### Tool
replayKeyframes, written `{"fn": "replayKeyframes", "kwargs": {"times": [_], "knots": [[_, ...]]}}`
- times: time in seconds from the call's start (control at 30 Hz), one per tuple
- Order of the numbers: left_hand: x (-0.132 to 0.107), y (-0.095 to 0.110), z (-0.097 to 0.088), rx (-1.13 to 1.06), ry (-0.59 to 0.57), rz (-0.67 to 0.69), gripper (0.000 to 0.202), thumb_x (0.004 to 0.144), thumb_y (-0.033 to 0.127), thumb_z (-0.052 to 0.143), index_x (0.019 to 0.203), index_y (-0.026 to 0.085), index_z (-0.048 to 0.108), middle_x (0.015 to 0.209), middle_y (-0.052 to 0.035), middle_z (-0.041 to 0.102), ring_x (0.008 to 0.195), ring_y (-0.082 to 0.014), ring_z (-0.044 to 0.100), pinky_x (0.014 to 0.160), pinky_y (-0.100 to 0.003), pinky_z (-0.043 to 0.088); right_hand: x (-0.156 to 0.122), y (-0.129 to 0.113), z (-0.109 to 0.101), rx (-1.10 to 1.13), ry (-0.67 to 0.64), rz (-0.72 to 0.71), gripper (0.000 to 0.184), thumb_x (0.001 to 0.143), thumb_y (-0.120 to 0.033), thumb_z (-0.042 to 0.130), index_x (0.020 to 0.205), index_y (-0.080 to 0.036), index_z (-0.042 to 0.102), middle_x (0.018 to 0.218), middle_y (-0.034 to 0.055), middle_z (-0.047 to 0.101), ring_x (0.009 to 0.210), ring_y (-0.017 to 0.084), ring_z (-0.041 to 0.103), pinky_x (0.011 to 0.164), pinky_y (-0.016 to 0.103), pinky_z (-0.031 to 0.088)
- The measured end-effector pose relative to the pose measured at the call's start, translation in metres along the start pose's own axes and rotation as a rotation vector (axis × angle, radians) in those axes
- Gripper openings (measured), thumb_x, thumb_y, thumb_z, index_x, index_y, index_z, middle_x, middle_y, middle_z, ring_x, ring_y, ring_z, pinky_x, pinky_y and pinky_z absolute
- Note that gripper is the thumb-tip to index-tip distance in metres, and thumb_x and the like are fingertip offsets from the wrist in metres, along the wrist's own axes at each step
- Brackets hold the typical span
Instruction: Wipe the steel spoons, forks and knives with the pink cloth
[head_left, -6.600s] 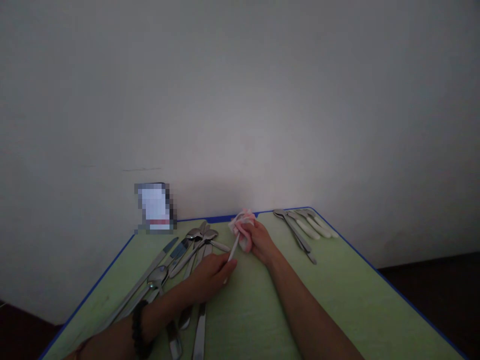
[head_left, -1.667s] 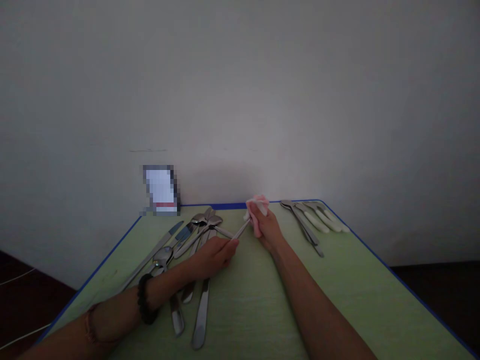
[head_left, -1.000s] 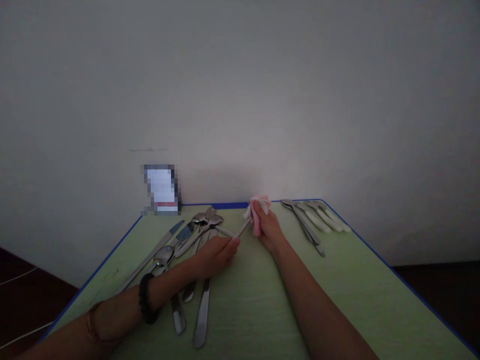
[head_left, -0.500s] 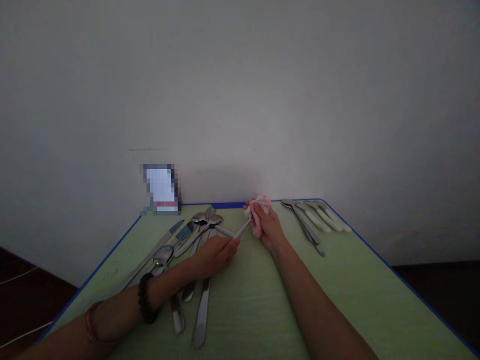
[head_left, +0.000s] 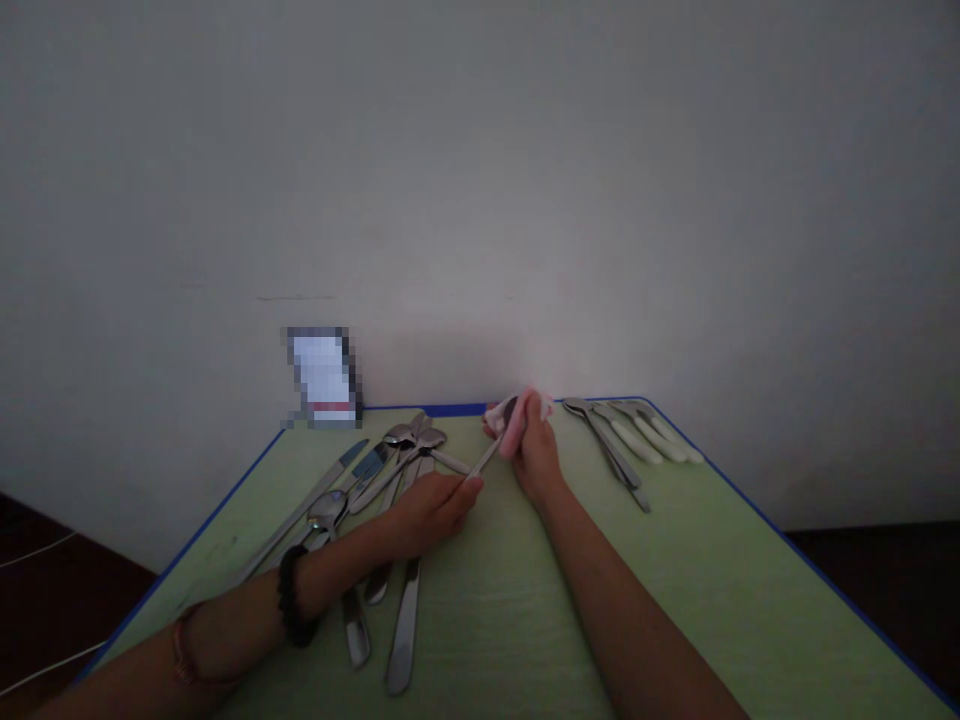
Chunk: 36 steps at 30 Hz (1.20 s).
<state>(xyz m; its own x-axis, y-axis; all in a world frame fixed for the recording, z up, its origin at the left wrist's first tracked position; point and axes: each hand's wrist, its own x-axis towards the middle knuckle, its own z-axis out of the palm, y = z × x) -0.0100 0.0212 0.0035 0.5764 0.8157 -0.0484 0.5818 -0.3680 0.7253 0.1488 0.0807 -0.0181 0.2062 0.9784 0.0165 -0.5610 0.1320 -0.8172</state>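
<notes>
Spoon [head_left: 490, 455], bowl [head_left: 510, 408] now partly uncovered in pink cloth [head_left: 515, 433]; left grip [head_left: 433, 512] clamps spoon, right grip [head_left: 538, 460] cloth.

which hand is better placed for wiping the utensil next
Probably the right hand: it holds the cloth at the far end of the utensil, while the left hand grips the near end.

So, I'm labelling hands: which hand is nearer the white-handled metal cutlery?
Right: the right hand is left of the white-handled metal cutlery; the left hand is farther left.
</notes>
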Motion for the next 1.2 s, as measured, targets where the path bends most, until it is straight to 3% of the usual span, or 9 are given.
{"fn": "replayKeyframes", "kwargs": {"times": [0.17,0.33,0.43,0.63,0.93,1.2], "knots": [[0.0,-0.001,0.001,0.071,-0.001,0.0,0.049,0.093,0.05,0.022,0.059,0.02,0.041,0.054,0.0017,0.045,0.051,-0.0119,0.041,0.054,-0.025,0.033,0.009,0.0,-0.001,0.181,0.132,0.0,0.044,0.075,-0.067,0.058,0.083,-0.024,0.066,0.079,-0.0008,0.071,0.08,0.015,0.066,0.07,0.026,0.053],[0.0,-0.001,0.0,0.137,-0.007,0.032,0.047,0.093,0.047,0.02,0.059,0.021,0.039,0.053,0.0015,0.043,0.05,-0.0122,0.041,0.054,-0.026,0.033,0.005,-0.001,-0.001,0.056,0.165,0.076,0.04,0.072,-0.06,0.066,0.077,-0.02,0.067,0.071,-0.0004,0.069,0.067,0.014,0.061,0.063,0.025,0.049],[0.0,0.001,0.0,0.157,-0.012,0.028,0.046,0.092,0.047,0.02,0.06,0.021,0.037,0.053,0.0018,0.041,0.049,-0.0122,0.039,0.053,-0.026,0.032,0.0,-0.004,0.0,-0.023,0.123,0.069,0.041,0.069,-0.058,0.07,0.075,-0.017,0.067,0.069,0.0,0.068,0.064,0.014,0.06,0.064,0.025,0.048],[-0.001,0.002,0.0,0.142,-0.016,0.02,0.046,0.092,0.049,0.019,0.059,0.021,0.036,0.052,0.0023,0.039,0.049,-0.0121,0.039,0.054,-0.026,0.033,0.0,-0.005,0.0,0.025,0.063,0.059,0.042,0.059,-0.054,0.078,0.076,-0.016,0.068,0.069,-0.001,0.068,0.063,0.012,0.059,0.067,0.025,0.048],[-0.001,0.001,-0.001,0.113,-0.019,0.025,0.046,0.091,0.049,0.02,0.058,0.021,0.036,0.052,0.0027,0.039,0.049,-0.0114,0.037,0.051,-0.024,0.032,0.002,-0.003,-0.007,-0.02,-0.113,0.068,0.042,0.059,-0.048,0.081,0.085,-0.016,0.07,0.086,0.0059,0.074,0.08,0.018,0.068,0.077,0.029,0.051],[-0.001,0.002,0.0,0.144,-0.023,0.008,0.047,0.09,0.05,0.021,0.057,0.021,0.034,0.05,0.0036,0.035,0.048,-0.0107,0.034,0.05,-0.024,0.029,0.004,-0.005,-0.01,-0.019,-0.175,0.149,0.027,0.06,-0.027,0.08,0.083,-0.018,0.069,0.085,0.0023,0.073,0.074,0.012,0.065,0.076,0.023,0.052]]}}
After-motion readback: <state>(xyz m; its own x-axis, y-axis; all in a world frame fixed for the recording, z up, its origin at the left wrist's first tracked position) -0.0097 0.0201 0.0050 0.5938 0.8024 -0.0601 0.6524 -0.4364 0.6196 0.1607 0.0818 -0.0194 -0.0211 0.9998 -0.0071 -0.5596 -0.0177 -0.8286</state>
